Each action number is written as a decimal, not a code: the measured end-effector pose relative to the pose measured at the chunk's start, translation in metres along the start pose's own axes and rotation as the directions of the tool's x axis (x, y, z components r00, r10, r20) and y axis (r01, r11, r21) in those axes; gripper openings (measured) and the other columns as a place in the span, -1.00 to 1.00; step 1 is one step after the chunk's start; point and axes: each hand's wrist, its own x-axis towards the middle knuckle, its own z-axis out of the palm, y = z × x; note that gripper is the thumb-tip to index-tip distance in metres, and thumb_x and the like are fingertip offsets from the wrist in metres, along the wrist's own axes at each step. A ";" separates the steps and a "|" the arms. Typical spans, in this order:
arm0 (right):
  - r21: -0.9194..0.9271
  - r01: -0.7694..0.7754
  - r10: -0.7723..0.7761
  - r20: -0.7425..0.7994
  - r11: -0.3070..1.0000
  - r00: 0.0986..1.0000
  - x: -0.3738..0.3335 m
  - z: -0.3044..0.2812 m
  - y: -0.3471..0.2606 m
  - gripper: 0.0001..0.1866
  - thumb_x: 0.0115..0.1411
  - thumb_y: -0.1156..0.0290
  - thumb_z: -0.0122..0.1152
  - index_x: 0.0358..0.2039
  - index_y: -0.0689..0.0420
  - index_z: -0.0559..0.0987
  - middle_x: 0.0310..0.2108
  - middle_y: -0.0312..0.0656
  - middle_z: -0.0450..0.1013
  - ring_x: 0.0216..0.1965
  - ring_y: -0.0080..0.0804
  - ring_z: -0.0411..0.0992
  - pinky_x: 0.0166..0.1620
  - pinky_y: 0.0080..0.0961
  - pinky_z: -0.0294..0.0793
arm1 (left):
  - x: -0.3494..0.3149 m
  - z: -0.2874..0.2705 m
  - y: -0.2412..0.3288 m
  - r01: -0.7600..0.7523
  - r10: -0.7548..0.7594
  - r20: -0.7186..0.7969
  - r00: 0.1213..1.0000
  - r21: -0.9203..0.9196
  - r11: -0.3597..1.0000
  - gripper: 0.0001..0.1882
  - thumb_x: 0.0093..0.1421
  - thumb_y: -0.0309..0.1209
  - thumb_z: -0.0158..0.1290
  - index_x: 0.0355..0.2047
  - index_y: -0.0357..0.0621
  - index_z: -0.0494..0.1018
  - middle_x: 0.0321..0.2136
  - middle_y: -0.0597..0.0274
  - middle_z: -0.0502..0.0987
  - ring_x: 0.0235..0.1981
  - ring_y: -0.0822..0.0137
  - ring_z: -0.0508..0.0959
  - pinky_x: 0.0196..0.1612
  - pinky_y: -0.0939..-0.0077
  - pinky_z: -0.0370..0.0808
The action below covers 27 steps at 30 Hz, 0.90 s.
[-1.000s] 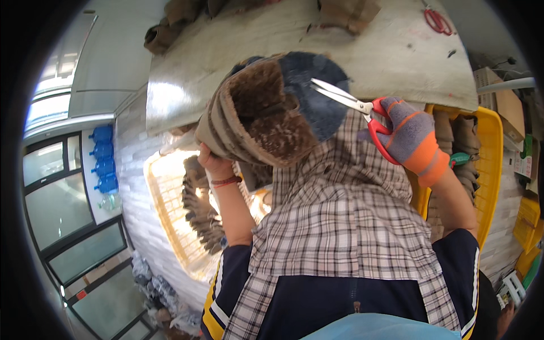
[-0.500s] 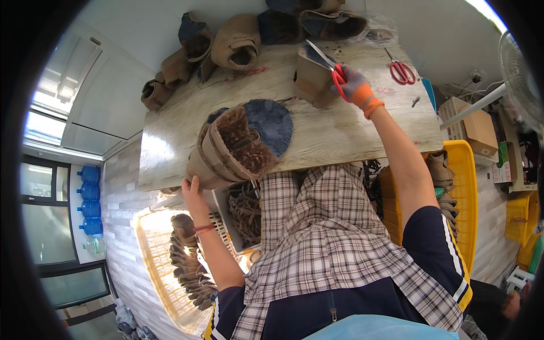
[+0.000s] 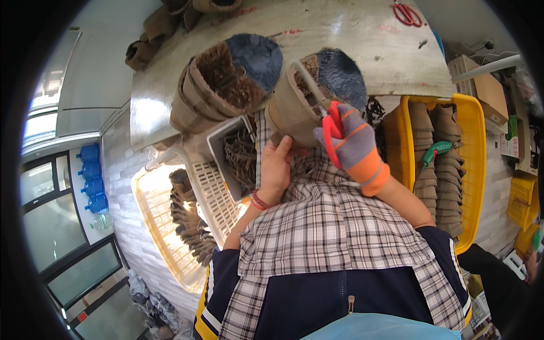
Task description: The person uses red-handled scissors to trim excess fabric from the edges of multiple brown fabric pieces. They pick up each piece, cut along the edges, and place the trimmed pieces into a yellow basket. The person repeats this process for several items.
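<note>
In front of me, at the table's near edge, is a tan boot upper (image 3: 288, 110) with brown fleece lining and a dark blue fuzzy flap. My left hand (image 3: 276, 170) grips its lower edge, thumb showing on the outside and the other fingers mostly hidden. My right hand (image 3: 357, 150), in a grey and orange glove, is closed round the red handles of a pair of scissors (image 3: 331, 139). The blades lie along the upper's fleece opening. To the left stands a nested stack of similar boot uppers (image 3: 195, 93), with a blue flap at its far side.
Another pair of red-handled scissors (image 3: 408, 15) lies on the far right of the wood-grain table (image 3: 153, 107). A yellow crate (image 3: 473, 175) of stacked tan pieces, with a green-handled tool (image 3: 437, 151) on them, stands right. At left are a pale basket (image 3: 150, 221) and a grey bin (image 3: 221, 164) of dark strips.
My left hand has left the stack and now grips the other upper, which has come nearer to me. The right hand has brought the scissors down to its opening. The view has tilted down.
</note>
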 end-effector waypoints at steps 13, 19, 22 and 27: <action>-0.556 0.335 -0.023 0.492 0.761 0.870 -0.013 -0.046 0.036 -0.62 -0.02 0.19 0.30 -0.23 0.12 0.49 -0.34 -0.14 0.48 -0.28 -0.17 0.46 -0.24 -0.36 0.47 | -0.063 -0.098 0.022 0.341 -0.350 0.001 0.937 -0.233 0.911 -0.56 0.33 -0.17 -0.21 0.00 -0.33 0.30 -0.08 -0.05 0.45 -0.08 0.20 0.49 0.02 0.18 0.44; -0.658 0.421 0.092 0.597 0.624 0.797 -0.005 -0.040 0.044 -0.65 0.00 0.17 0.25 -0.24 0.06 0.49 -0.27 -0.17 0.46 -0.23 -0.21 0.45 -0.22 -0.32 0.46 | -0.067 -0.111 0.019 0.358 -0.361 0.017 0.932 -0.183 0.916 -0.54 0.29 -0.18 -0.11 0.02 -0.32 0.32 0.00 -0.12 0.41 -0.01 0.13 0.46 0.08 0.13 0.39; -0.678 0.468 0.118 0.629 0.566 0.768 -0.003 -0.037 0.033 -0.66 -0.01 0.17 0.25 -0.24 0.05 0.49 -0.27 -0.17 0.45 -0.24 -0.22 0.45 -0.22 -0.32 0.46 | -0.069 -0.116 0.013 0.303 -0.308 0.002 0.951 -0.175 0.937 -0.54 0.27 -0.20 -0.07 0.03 -0.33 0.33 0.00 -0.10 0.41 0.00 0.15 0.44 0.12 0.17 0.34; -0.655 0.586 0.135 0.713 0.477 0.688 0.000 -0.028 0.023 -0.65 -0.02 0.17 0.25 -0.23 0.05 0.50 -0.31 -0.19 0.44 -0.27 -0.26 0.45 -0.24 -0.35 0.47 | -0.068 -0.115 0.012 0.275 -0.279 -0.008 0.960 -0.157 0.949 -0.55 0.26 -0.21 -0.05 -0.01 -0.36 0.35 -0.01 -0.09 0.42 0.01 0.19 0.43 0.15 0.24 0.30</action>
